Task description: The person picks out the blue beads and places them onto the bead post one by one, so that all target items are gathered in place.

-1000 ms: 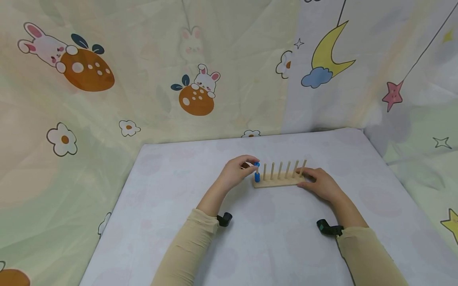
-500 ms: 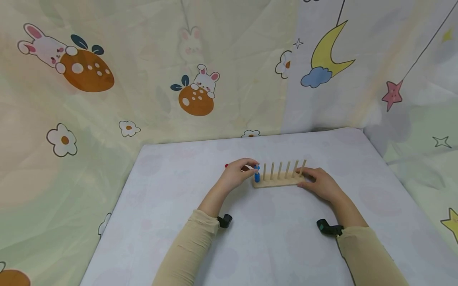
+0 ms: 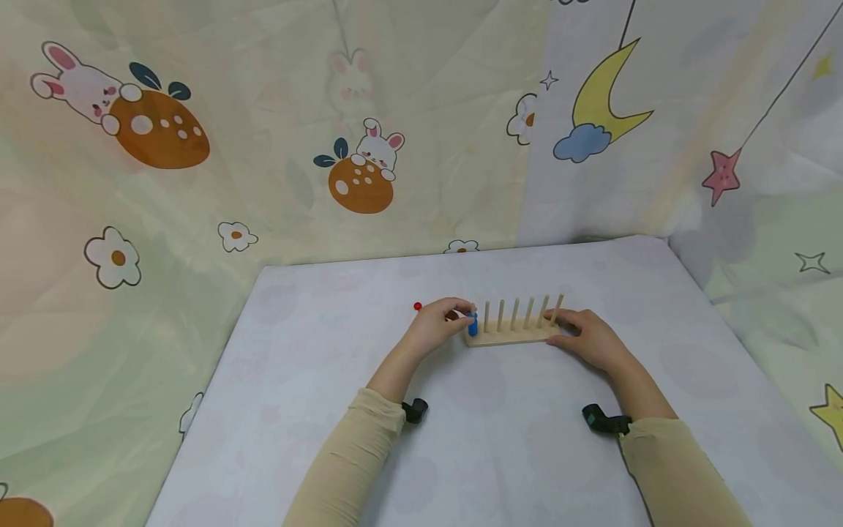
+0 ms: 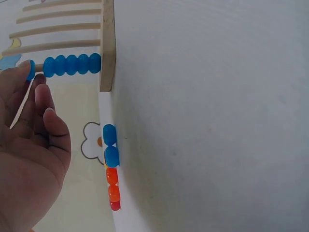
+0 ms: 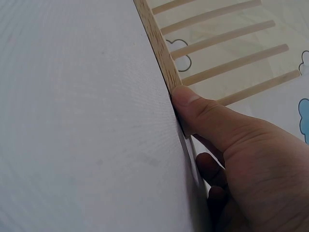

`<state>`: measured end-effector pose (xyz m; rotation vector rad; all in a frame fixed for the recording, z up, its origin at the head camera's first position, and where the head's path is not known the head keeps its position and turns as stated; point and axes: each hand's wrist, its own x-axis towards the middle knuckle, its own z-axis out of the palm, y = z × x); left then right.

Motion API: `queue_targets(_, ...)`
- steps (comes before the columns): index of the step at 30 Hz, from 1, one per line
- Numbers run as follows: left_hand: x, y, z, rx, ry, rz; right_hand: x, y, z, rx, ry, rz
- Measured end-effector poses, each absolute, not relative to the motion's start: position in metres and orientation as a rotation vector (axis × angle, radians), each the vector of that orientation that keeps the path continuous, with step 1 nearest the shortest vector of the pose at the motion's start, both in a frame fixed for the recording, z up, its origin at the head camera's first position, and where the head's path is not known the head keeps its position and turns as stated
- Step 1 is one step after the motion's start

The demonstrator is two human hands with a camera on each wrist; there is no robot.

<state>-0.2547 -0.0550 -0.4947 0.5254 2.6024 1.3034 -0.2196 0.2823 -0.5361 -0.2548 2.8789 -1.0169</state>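
Note:
A wooden peg rack (image 3: 514, 337) stands on the table, with several upright pegs in a row. Its leftmost peg carries a stack of blue beads (image 4: 71, 65), pushed down against the base. My left hand (image 3: 435, 322) pinches one more blue bead (image 4: 32, 71) between thumb and finger near the top of that same peg; a short gap of bare wood separates it from the stack. At the rack's other end, my right hand (image 3: 593, 340) grips the base, thumb (image 5: 186, 99) on the near edge. The other pegs that show are bare.
Beyond my left hand lie loose beads: blue ones (image 4: 111, 145), orange ones (image 4: 112, 183) and a red one (image 3: 418, 306); my hand hides most of them in the head view. A patterned cloth (image 3: 395, 234) hangs behind the white table (image 3: 500, 439).
My left hand has moved slightly down along the leftmost peg with the pinched bead. A red bead has come into view behind that hand. My right hand stays on the base.

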Motion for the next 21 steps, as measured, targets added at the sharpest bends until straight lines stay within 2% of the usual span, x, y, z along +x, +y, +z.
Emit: queue_targets(21,-0.256,-0.072,-0.504,0.561,2.664,1.217,-0.218,0.28,-0.534,-0.257,2.884,-1.035)
